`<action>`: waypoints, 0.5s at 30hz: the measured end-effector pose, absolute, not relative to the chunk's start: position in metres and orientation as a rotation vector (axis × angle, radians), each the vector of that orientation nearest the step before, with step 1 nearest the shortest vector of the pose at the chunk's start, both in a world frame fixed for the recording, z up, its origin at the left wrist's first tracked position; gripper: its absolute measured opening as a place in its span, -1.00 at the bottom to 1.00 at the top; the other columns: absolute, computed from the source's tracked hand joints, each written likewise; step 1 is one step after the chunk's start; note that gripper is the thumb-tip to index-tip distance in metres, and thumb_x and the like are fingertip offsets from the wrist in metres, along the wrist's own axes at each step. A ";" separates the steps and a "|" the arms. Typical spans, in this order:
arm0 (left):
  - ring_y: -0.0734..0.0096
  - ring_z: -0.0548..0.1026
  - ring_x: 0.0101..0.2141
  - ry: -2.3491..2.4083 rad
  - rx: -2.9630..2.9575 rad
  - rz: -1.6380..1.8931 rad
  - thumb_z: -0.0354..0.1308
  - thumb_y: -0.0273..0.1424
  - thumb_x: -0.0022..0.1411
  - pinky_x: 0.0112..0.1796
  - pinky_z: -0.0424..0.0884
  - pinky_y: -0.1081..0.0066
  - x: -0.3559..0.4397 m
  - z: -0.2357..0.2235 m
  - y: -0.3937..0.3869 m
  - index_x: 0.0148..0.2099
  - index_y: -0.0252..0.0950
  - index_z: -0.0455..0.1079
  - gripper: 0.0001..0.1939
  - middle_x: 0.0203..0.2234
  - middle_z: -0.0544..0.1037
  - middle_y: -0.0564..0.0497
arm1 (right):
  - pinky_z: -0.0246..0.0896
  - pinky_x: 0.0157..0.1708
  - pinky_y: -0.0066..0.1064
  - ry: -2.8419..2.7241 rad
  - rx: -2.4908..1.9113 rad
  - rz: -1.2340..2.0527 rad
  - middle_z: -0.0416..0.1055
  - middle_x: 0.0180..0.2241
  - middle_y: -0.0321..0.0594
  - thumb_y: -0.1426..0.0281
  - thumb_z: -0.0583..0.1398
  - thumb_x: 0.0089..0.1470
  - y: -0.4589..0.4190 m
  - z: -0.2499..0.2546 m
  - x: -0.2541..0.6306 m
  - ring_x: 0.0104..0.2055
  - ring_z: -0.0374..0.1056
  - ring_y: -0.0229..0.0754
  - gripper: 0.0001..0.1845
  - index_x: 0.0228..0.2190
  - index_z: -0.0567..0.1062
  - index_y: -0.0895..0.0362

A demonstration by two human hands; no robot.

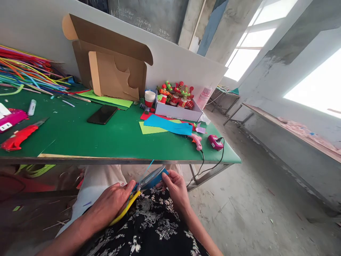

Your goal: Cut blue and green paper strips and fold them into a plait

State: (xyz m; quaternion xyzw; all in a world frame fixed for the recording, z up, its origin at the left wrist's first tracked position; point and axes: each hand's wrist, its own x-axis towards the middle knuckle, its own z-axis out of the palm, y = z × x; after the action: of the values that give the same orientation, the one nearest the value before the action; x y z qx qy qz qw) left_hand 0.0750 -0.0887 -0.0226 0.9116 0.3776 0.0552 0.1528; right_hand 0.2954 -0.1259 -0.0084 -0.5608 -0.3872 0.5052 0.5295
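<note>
Over my lap, below the table edge, my left hand (pixel 113 199) is closed round the scissors (pixel 152 177). Their metal blades point up and right, and a yellow handle (pixel 125 211) shows beneath the hand; the other handle is mostly hidden. My right hand (pixel 174 186) pinches a piece of blue paper (pixel 156 182) between thumb and fingers. That paper lies against the blades, partly behind them. A thin light-blue strip (pixel 149 167) sticks up beside the blades.
On the green table (pixel 128 142) are a phone (pixel 102 114), a red utility knife (pixel 20 137), blue paper (pixel 167 124), a pink glue gun (pixel 196 141) and a plugged power socket (pixel 215 142). Behind stand paper cups (pixel 149 99), a box of red-green crafts (pixel 178 112), cardboard (pixel 114 74) and pipe cleaners (pixel 29 71).
</note>
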 end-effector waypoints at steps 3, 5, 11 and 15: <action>0.27 0.56 -0.47 1.232 2.557 0.246 -0.09 -0.38 0.29 -0.44 0.31 0.44 0.050 -0.020 -0.071 -0.09 -0.17 0.29 -0.81 -0.51 0.56 0.05 | 0.21 -0.56 -0.37 -0.901 -1.323 1.157 0.44 -0.62 -0.29 -0.04 0.36 -0.07 -0.121 -0.001 0.305 -0.57 0.36 -0.15 -0.58 -0.45 0.51 0.05; 0.26 0.54 -0.51 1.505 2.515 0.209 -0.10 -0.27 0.33 -0.50 0.20 0.46 0.028 -0.006 -0.050 -0.12 -0.16 0.28 -0.82 -0.55 0.52 0.07 | 0.23 -0.56 -0.40 -0.891 -1.305 1.135 0.46 -0.61 -0.30 -0.01 0.38 -0.09 -0.115 0.012 0.313 -0.56 0.39 -0.18 -0.58 -0.44 0.51 0.07; 0.21 0.54 -0.53 2.083 2.328 -0.101 -0.19 -0.11 0.34 -0.53 0.10 0.47 -0.022 0.046 0.011 -0.19 -0.16 0.25 -0.70 -0.58 0.51 0.08 | 0.24 -0.59 -0.59 -0.923 -1.030 1.355 0.49 -0.59 -0.32 0.09 0.48 -0.21 -0.084 0.080 0.322 -0.59 0.40 -0.34 -0.54 -0.49 0.46 0.14; 0.29 0.57 -0.48 2.031 2.418 0.067 -0.15 -0.21 0.27 -0.49 0.15 0.51 -0.048 0.035 0.036 -0.24 -0.17 0.32 -0.74 -0.53 0.58 0.08 | 0.33 -0.56 -0.60 -0.884 -0.764 1.350 0.41 -0.62 -0.43 0.16 0.51 -0.25 -0.054 0.110 0.323 -0.57 0.42 -0.34 -0.53 -0.46 0.40 0.10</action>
State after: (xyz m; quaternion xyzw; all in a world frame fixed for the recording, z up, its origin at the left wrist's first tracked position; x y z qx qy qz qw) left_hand -0.0481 0.0360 0.0352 0.7656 0.6429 0.0211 -0.0084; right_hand 0.3231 -0.0537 0.1095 -0.3334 -0.3854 0.5890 0.6272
